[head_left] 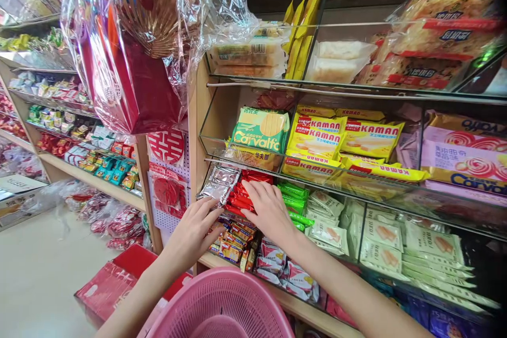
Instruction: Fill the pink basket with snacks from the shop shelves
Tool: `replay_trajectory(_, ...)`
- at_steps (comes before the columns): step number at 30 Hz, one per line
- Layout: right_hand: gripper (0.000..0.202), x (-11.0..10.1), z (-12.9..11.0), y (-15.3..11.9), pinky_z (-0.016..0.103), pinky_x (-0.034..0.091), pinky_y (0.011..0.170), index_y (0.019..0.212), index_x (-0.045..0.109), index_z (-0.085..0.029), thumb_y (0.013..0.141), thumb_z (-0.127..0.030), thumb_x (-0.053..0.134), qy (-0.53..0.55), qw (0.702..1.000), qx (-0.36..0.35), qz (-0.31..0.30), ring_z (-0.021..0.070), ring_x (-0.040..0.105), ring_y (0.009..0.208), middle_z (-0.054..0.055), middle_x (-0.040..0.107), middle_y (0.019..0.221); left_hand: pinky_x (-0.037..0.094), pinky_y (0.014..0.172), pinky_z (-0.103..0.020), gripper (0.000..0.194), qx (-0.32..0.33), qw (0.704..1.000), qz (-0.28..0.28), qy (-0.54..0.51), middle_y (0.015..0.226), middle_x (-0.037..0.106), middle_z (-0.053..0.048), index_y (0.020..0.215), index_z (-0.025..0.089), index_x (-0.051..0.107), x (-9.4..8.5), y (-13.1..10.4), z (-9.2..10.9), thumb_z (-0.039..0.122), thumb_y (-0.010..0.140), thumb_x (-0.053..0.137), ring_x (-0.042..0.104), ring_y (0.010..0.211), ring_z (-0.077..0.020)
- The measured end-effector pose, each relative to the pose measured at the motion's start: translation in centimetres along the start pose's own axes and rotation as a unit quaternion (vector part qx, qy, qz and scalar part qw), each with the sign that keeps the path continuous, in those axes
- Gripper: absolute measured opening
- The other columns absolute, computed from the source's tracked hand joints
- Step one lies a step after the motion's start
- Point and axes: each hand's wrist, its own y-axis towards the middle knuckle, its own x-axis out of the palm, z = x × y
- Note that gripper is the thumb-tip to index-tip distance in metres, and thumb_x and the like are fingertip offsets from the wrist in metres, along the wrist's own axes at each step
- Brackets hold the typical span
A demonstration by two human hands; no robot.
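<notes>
Foil packets (220, 184) left, red packets (239, 199) right: likely light, slick, crushable; pinch edges. Left hand (196, 226), right hand (270, 210) over them, fingers loosely bent, grasp unclear.

I am finding the right hand (269, 208) hiding part of the red packets (239, 196); its hold is escaping verification. The bottom edge is cutting off the pink basket (227, 296), and small far-left packets (71, 90) are appearing blurred.
</notes>
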Motion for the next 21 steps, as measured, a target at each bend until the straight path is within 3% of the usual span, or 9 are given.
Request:
replay_trajectory(7, 0.051, 1.5, -0.8, 0.3, 0.041, 0.038, 0.088, 0.130, 0.041, -0.016, 0.082, -0.026, 0.057, -0.045, 0.999, 0.018, -0.013, 0.0258, 0.045, 0.104, 0.011, 0.056, 0.114, 0.044, 0.096, -0.048, 0.029, 0.018, 0.999, 0.023, 0.017, 0.124, 0.053, -0.011, 0.114, 0.019, 0.055, 1.6, -0.6, -0.3, 0.030, 0.088, 0.049, 0.043, 0.119, -0.0279)
replay_trajectory(14, 0.057, 1.4, -1.0, 1.1, 0.040, 0.038, 0.077, 0.130, 0.040, -0.017, 0.079, -0.033, 0.061, -0.066, 0.995, 0.062, -0.038, 0.0267, 0.047, 0.095, 0.010, 0.055, 0.107, 0.043, 0.098, -0.047, 0.028, 0.032, 0.999, 0.033, 0.009, 0.127, 0.051, -0.012, 0.113, 0.018, 0.056, 2.7, -0.6, -0.3, 0.027, 0.088, 0.050, 0.040, 0.123, -0.0279)
replay_trajectory(21, 0.052, 1.2, -1.2, 1.6, 0.041, 0.037, 0.079, 0.124, 0.045, -0.017, 0.078, -0.032, 0.063, -0.054, 0.995, 0.070, -0.052, 0.0277, 0.047, 0.097, 0.010, 0.054, 0.105, 0.043, 0.098, -0.047, 0.025, 0.034, 0.998, 0.059, 0.016, 0.125, 0.052, -0.013, 0.110, 0.016, 0.059, 3.2, -0.6, -0.7, 0.024, 0.088, 0.050, 0.039, 0.123, -0.0285)
